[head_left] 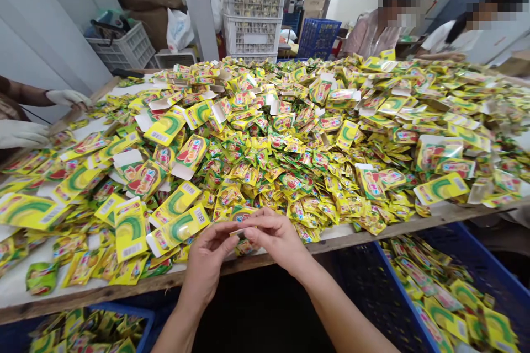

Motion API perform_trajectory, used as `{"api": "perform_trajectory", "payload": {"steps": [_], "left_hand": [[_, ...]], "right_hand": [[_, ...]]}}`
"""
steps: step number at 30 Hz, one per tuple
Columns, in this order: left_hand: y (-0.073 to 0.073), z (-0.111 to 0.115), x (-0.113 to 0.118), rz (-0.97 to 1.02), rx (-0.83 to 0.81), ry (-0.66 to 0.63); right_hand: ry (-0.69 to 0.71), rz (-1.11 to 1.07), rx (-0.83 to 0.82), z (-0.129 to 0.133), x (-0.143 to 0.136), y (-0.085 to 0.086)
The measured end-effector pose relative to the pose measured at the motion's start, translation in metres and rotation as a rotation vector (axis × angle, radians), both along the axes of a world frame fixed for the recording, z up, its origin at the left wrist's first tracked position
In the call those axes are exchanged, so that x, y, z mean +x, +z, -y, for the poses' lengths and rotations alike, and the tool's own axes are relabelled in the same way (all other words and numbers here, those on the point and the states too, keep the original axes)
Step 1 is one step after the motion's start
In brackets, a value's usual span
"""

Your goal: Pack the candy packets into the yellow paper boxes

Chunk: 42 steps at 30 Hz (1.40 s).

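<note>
At the table's near edge, my left hand [211, 251] and my right hand [279, 240] meet, thumbs close together. Both are closed around a small printed carton [243, 236], mostly hidden by the fingers. Just beyond them spreads a heap of small foil candy packets [248, 174], yellow, green and red. Flat-lying yellow cartons with a green curve and a barcode, one of them a long carton [180, 229], are nearest my left hand. Several cartons have raised white flaps, such as the open carton [190, 154] farther back.
A wooden edge [351, 240] borders the table. Below stand a blue crate [408, 298] at right and another blue crate [147, 320] at left, both holding packets and cartons. A co-worker's gloved hands [68, 97] are at far left; two people sit beyond the heap. White crates [253, 30] are stacked behind.
</note>
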<state>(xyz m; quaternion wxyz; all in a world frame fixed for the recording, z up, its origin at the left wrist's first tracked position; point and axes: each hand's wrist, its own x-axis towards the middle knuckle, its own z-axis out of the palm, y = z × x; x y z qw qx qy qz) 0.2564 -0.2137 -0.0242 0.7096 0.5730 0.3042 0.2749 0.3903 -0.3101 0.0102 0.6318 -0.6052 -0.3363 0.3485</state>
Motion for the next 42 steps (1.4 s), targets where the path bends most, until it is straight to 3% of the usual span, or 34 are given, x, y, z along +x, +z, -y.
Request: {"api": "perform_trajectory", "payload": {"steps": [4, 10, 14, 18, 22, 27, 30, 35, 38, 40, 42], "left_hand": [[-0.007, -0.001, 0.003, -0.059, 0.295, 0.106], [-0.005, -0.001, 0.008, -0.096, 0.402, 0.113], [-0.005, -0.006, 0.009, -0.066, 0.6, 0.081], [-0.005, -0.009, 0.006, -0.017, 0.706, 0.016], [-0.006, -0.011, 0.003, -0.101, 0.691, 0.017], [-0.007, -0.014, -0.001, -0.048, 0.747, -0.064], [-0.008, -0.012, -0.004, -0.005, 0.81, -0.082], [-0.011, -0.01, -0.002, 0.086, 0.911, -0.157], [-0.012, -0.007, 0.005, 0.073, 0.991, -0.198], [-0.011, -0.005, 0.008, 0.004, 1.036, -0.234], [-0.009, -0.005, 0.003, -0.056, 1.018, -0.189]], "right_hand": [[-0.057, -0.014, -0.011, -0.005, 0.001, -0.007], [-0.099, -0.102, -0.061, -0.011, 0.0, -0.016], [-0.113, -0.127, -0.059, -0.01, 0.001, -0.018], [-0.097, 0.041, -0.078, -0.009, 0.006, -0.017], [-0.075, 0.216, -0.134, -0.011, 0.011, -0.01], [-0.05, 0.41, 0.014, -0.002, 0.01, -0.005], [-0.057, 0.434, 0.057, 0.006, 0.004, -0.011], [-0.05, 0.703, 0.144, 0.022, -0.012, -0.021], [0.002, 0.728, 0.125, 0.034, 0.006, -0.015], [-0.098, 0.701, 0.101, 0.039, 0.043, -0.004], [-0.525, 0.681, -0.044, 0.042, 0.096, 0.008]]}}
